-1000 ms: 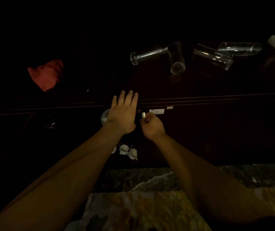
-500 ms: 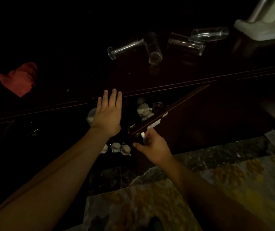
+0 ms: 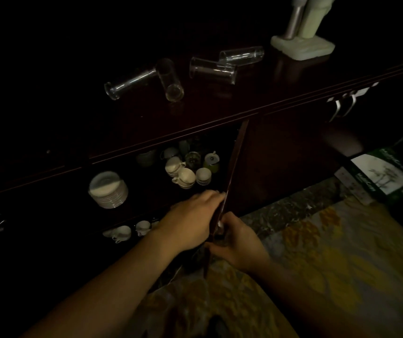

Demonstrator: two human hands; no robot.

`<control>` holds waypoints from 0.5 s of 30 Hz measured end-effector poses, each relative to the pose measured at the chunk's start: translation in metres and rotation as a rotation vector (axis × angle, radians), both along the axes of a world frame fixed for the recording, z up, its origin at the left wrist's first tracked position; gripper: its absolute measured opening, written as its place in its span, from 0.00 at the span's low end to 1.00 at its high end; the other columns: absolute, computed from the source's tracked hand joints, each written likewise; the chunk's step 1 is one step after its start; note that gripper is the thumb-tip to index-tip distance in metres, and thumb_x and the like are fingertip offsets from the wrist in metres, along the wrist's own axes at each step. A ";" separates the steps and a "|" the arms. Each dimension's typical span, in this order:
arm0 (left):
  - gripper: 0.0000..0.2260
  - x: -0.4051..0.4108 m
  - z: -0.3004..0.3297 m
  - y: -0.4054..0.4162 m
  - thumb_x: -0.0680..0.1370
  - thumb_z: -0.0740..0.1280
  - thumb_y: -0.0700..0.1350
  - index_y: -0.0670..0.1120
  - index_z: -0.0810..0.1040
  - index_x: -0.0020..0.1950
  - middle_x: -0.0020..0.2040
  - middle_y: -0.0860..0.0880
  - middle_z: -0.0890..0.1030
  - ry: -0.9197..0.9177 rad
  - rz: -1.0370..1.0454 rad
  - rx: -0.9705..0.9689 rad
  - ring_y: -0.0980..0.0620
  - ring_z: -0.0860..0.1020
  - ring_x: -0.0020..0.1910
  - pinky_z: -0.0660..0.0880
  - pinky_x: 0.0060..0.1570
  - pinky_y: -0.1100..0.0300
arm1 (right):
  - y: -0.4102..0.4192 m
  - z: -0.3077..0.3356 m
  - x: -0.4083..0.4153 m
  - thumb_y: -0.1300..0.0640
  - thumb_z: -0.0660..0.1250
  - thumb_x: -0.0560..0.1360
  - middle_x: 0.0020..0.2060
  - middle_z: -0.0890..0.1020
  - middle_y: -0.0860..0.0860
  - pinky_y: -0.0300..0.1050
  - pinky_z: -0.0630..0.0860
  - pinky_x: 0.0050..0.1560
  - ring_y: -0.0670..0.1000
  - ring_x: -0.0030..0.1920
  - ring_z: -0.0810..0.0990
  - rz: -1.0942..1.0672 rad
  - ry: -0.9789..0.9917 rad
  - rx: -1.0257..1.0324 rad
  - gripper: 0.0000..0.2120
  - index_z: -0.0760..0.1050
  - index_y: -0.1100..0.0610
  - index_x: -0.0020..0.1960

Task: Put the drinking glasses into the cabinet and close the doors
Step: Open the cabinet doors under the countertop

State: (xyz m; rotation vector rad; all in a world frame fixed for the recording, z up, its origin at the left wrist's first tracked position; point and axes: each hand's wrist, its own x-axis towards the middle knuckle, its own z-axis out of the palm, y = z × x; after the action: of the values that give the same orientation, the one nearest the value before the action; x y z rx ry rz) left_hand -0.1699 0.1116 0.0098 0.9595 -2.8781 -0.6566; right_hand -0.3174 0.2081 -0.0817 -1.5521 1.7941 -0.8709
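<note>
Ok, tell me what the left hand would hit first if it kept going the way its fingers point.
Likely the inner face of the open cabinet door: the left hand points right at it, fingertips about touching. Depth is unclear in this dim light.

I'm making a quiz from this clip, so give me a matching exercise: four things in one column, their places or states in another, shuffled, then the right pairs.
Things:
1. glasses
2. plates
3. door
4. right hand

Places or states:
A. stacked inside the cabinet, at its left
B. swung wide open, seen edge on
C. lying on their sides on the cabinet top
D. gripping the door handle

Pairs: 1-C, 2-A, 3-B, 4-D
</note>
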 end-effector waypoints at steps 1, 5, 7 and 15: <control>0.33 -0.006 -0.002 0.006 0.77 0.64 0.39 0.52 0.55 0.79 0.79 0.52 0.56 -0.033 -0.017 -0.006 0.49 0.62 0.75 0.70 0.68 0.50 | 0.005 0.000 -0.005 0.46 0.78 0.67 0.47 0.80 0.45 0.45 0.79 0.44 0.44 0.44 0.80 -0.003 0.009 -0.003 0.21 0.71 0.48 0.53; 0.37 -0.028 -0.007 0.027 0.76 0.67 0.40 0.51 0.51 0.80 0.80 0.49 0.51 -0.122 -0.060 -0.066 0.45 0.58 0.76 0.69 0.69 0.48 | 0.025 -0.001 -0.027 0.42 0.77 0.68 0.47 0.78 0.41 0.37 0.75 0.40 0.40 0.44 0.79 -0.038 0.038 -0.001 0.23 0.70 0.46 0.55; 0.38 -0.039 -0.009 0.035 0.76 0.66 0.40 0.51 0.49 0.80 0.80 0.49 0.50 -0.130 -0.084 -0.072 0.44 0.56 0.77 0.69 0.68 0.48 | 0.036 -0.002 -0.040 0.42 0.77 0.68 0.46 0.77 0.42 0.40 0.76 0.39 0.41 0.44 0.79 -0.055 0.053 -0.008 0.22 0.71 0.47 0.55; 0.35 -0.089 -0.011 0.049 0.77 0.64 0.41 0.53 0.52 0.80 0.78 0.47 0.53 -0.081 -0.131 -0.056 0.41 0.58 0.73 0.67 0.65 0.44 | 0.069 0.001 -0.097 0.43 0.73 0.70 0.46 0.73 0.41 0.38 0.71 0.40 0.40 0.45 0.75 -0.085 0.123 0.051 0.18 0.67 0.40 0.52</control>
State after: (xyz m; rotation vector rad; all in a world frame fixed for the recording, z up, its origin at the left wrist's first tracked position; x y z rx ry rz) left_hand -0.2584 0.1602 -0.0010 0.8153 -3.0332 -0.5544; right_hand -0.4148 0.2768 -0.0810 -1.5363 1.9668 -0.7777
